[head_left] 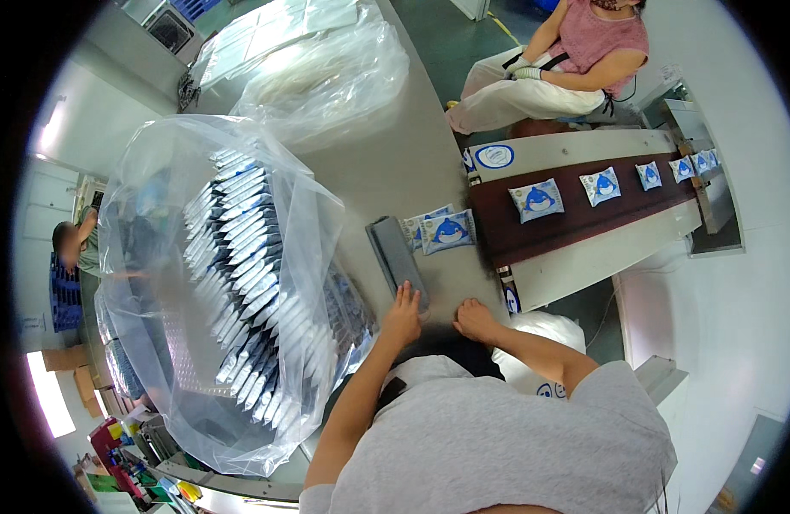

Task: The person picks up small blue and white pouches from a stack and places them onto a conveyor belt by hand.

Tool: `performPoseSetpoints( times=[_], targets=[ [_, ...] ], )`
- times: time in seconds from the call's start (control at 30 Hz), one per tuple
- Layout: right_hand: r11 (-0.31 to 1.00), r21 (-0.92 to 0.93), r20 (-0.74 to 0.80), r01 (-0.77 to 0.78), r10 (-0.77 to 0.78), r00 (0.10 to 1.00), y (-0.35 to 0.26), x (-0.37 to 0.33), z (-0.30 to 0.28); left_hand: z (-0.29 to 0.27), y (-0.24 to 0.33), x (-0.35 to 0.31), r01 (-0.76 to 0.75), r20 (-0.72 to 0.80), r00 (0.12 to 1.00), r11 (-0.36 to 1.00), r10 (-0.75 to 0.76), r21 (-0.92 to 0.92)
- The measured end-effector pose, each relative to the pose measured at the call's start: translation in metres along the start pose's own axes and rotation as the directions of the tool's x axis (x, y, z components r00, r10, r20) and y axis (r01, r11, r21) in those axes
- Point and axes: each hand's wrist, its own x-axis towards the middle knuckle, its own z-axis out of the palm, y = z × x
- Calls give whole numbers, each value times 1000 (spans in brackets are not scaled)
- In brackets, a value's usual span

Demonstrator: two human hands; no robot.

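Note:
My left hand (403,318) rests on the near end of a long grey bar-shaped block (397,259), its fingers stretched out and touching it. The block lies on the metal table (361,167). Beside the block, two or so white and blue pillow packets (449,232) with a whale picture overlap at the foot of the conveyor. My right hand (476,322) leans on the table's near edge, its fingers curled in, with nothing visible in them. To the left of my hands stands a large clear plastic bag (159,300) holding rows of upright packets (254,223).
A conveyor with a dark brown belt (575,224) carries several packets in a line from a wall opening (716,206). Beyond it sits a person in pink (596,51) with gloved hands. More clear plastic (335,81) covers the far table. Another person (82,240) is at far left.

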Motion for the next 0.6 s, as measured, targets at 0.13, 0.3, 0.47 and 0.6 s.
performPoseSetpoints(
  times=[0.13, 0.3, 0.47, 0.6],
  targets=[
    [991, 88, -1, -105, 105, 994, -11, 3, -2, 14, -20, -5, -92, 68, 994, 983, 82, 161],
    [996, 43, 40, -83, 81, 996, -4, 2, 1, 1, -2, 1, -25, 98, 995, 993, 14, 112],
    [998, 59, 130, 21, -29, 991, 11, 14, -21, -13, 9, 7, -45, 197, 980, 961, -10, 274],
    [838, 531, 35, 128, -173, 984, 39, 42, -102, -9, 3, 1, -39, 117, 993, 975, 14, 218]
  ],
)
